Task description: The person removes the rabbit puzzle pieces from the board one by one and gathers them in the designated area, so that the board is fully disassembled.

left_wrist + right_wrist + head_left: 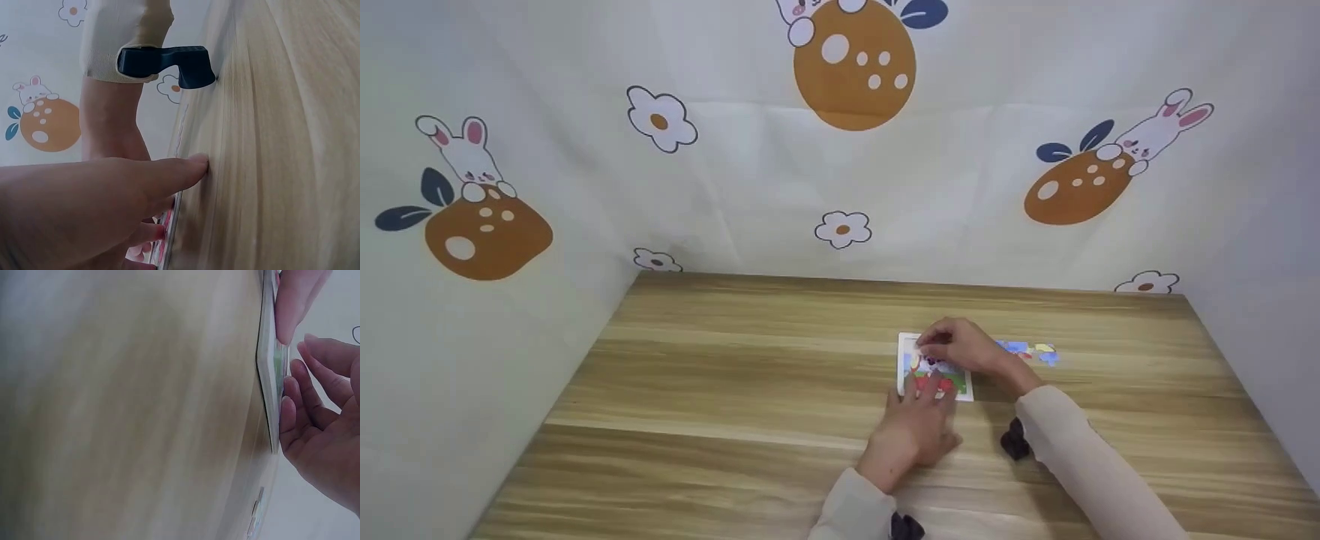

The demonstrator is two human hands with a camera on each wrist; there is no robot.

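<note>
A small white-framed picture puzzle (969,390) lies flat on the wooden table. My left hand (916,429) rests across its near edge, fingers spread and fairly straight; in the left wrist view the thumb of that hand (107,197) touches the table beside the frame. Over the puzzle's upper part is my right hand (971,349), its thumb and index fingertips close together near the upper left. In the right wrist view, the right hand (332,439) has bent fingers along the puzzle (270,382); whether a piece sits between its fingertips is unclear.
Loose puzzle pieces (1048,354) lie right of the frame, some partly behind the right wrist. A patterned cloth (750,172) stands along the table's back and sides. Each sleeve has a dark device (1015,439) at the wrist.
</note>
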